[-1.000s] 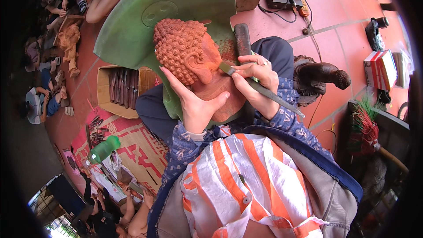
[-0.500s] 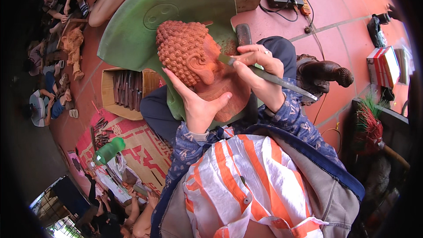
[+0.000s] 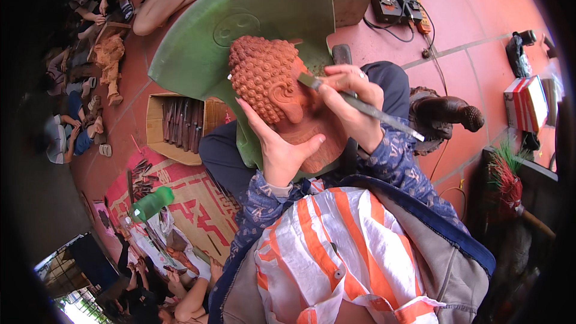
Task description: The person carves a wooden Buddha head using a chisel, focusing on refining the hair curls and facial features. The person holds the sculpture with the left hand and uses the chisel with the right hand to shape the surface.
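A reddish-brown carved wooden bust (image 3: 261, 72) lies tilted in front of me, its head covered in rounded curls and its long ear facing up. It rests against a curved green plastic sheet (image 3: 186, 42). My left hand (image 3: 285, 155) braces its neck and back of the head, thumb spread from the fingers. With thumb and fingers, my right hand (image 3: 357, 99) pinches a long flat grey tool (image 3: 387, 119). The tool's greenish-tan end meets the side of the face, in front of the ear. Whether that end is bristle or a wrapped strip, I cannot tell.
A cardboard box (image 3: 157, 135) of dark-handled tools stands left, above a red patterned mat (image 3: 201, 198) with a green bottle (image 3: 153, 204). A dark carved figure (image 3: 441, 111) sits right of my knee. A power unit with cords (image 3: 396, 9) lies far right. Several people sit left.
The bust and surroundings appear shifted slightly right and down in the view. Relative to the bust, the tool's end has moved left, further onto the face. My left hand keeps its hold.
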